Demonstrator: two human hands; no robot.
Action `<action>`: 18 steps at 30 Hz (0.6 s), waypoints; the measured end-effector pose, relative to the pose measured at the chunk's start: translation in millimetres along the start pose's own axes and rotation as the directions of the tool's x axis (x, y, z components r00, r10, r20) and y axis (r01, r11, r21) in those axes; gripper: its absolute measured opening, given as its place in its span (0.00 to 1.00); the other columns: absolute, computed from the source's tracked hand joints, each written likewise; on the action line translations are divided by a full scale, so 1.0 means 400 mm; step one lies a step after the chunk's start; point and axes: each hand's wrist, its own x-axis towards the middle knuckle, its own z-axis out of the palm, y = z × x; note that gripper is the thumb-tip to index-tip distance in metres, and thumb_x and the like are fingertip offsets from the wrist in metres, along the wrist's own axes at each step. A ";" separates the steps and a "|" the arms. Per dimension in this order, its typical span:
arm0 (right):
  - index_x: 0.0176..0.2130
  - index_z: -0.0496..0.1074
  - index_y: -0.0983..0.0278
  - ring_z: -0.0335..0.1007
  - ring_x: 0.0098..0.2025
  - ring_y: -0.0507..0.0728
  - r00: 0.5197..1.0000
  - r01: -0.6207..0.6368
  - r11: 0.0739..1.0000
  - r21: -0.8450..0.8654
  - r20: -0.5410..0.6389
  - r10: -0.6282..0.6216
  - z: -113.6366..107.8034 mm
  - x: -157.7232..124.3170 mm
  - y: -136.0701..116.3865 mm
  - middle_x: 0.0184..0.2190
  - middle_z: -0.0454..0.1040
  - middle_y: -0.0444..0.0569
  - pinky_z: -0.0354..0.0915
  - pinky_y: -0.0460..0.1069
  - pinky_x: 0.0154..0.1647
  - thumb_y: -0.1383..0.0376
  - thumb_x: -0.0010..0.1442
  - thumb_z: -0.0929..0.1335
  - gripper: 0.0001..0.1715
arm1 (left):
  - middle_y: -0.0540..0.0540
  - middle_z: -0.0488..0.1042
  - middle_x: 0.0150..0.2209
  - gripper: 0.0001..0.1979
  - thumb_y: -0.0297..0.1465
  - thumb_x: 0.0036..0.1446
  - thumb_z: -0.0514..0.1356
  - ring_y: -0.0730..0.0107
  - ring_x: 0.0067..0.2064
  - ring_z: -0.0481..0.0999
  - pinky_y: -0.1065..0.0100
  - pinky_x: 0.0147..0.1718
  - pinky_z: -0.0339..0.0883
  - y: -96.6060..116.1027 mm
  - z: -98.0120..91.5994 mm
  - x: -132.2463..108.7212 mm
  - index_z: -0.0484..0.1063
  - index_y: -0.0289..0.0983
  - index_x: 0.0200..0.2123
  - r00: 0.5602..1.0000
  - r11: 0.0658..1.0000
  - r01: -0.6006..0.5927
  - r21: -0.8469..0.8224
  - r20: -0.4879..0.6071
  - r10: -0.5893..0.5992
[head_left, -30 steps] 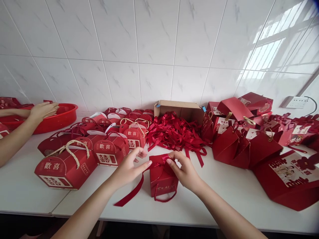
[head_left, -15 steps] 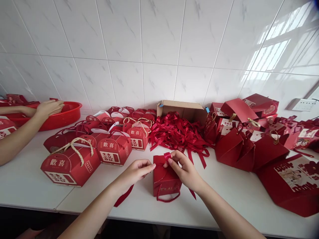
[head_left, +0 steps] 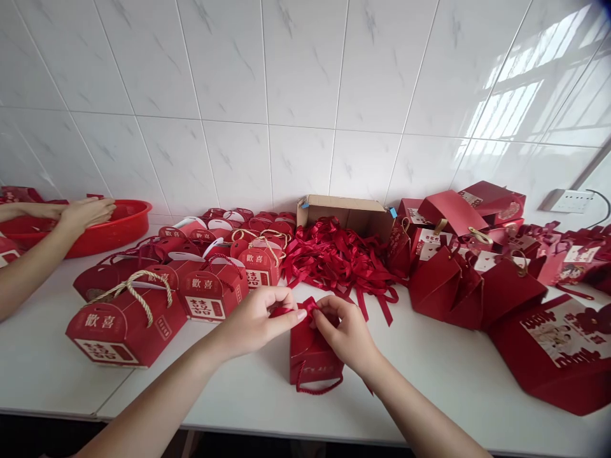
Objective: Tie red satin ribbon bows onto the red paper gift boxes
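Note:
A small red gift box (head_left: 312, 356) with a red cord handle stands on the white table (head_left: 248, 401) in front of me. A red ribbon (head_left: 309, 308) is gathered at its top. My left hand (head_left: 255, 320) pinches one side of the ribbon, fingers closed. My right hand (head_left: 344, 332) pinches the other side, fingertips nearly meeting the left ones over the box top.
A heap of loose red ribbons (head_left: 341, 257) spills from a cardboard box (head_left: 351, 211). Several finished red boxes with rope handles (head_left: 126, 318) stand left. Red paper bags (head_left: 477, 280) crowd the right. Another person's hand (head_left: 86, 211) rests at a red basin (head_left: 112, 224), far left.
My hands have come closer together over the box top. The long ribbon tail that trailed to the lower left is drawn up out of view. The other person's hand stays at the basin.

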 end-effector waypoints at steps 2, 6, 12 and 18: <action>0.32 0.71 0.64 0.71 0.29 0.54 0.999 0.024 0.998 -0.058 -0.028 -0.026 0.003 -0.001 0.004 0.26 0.76 0.47 0.63 0.47 0.32 0.67 0.57 0.65 0.05 | 0.55 0.58 0.23 0.18 0.38 0.56 0.58 0.75 0.27 0.59 0.72 0.26 0.54 0.014 0.005 0.008 0.52 0.38 0.23 1.000 0.999 0.008 -0.046 0.001 -0.008; 0.33 0.73 0.63 0.70 0.32 0.55 0.994 0.080 0.983 -0.168 -0.059 -0.091 0.007 -0.002 0.009 0.30 0.78 0.47 0.62 0.49 0.36 0.68 0.56 0.65 0.06 | 0.55 0.65 0.22 0.13 0.35 0.55 0.59 0.73 0.26 0.67 0.71 0.26 0.58 0.038 0.014 0.027 0.55 0.39 0.28 0.998 0.985 0.051 -0.162 0.029 -0.047; 0.31 0.73 0.61 0.66 0.32 0.56 0.984 0.167 0.938 -0.304 -0.014 -0.180 -0.001 -0.007 0.002 0.27 0.75 0.46 0.57 0.53 0.40 0.69 0.56 0.65 0.07 | 0.52 0.71 0.23 0.15 0.35 0.53 0.61 0.71 0.27 0.71 0.69 0.28 0.61 0.056 0.019 0.059 0.69 0.36 0.44 0.999 0.970 0.051 -0.238 -0.007 -0.054; 0.24 0.67 0.62 0.62 0.29 0.55 0.985 0.165 0.954 -0.249 0.003 -0.170 -0.005 -0.010 0.000 0.22 0.70 0.45 0.55 0.52 0.38 0.59 0.59 0.65 0.15 | 0.42 0.69 0.57 0.27 0.33 0.54 0.60 0.61 0.48 0.76 0.62 0.45 0.65 0.029 0.025 0.130 0.62 0.45 0.58 0.985 0.901 0.115 -0.418 0.162 -0.051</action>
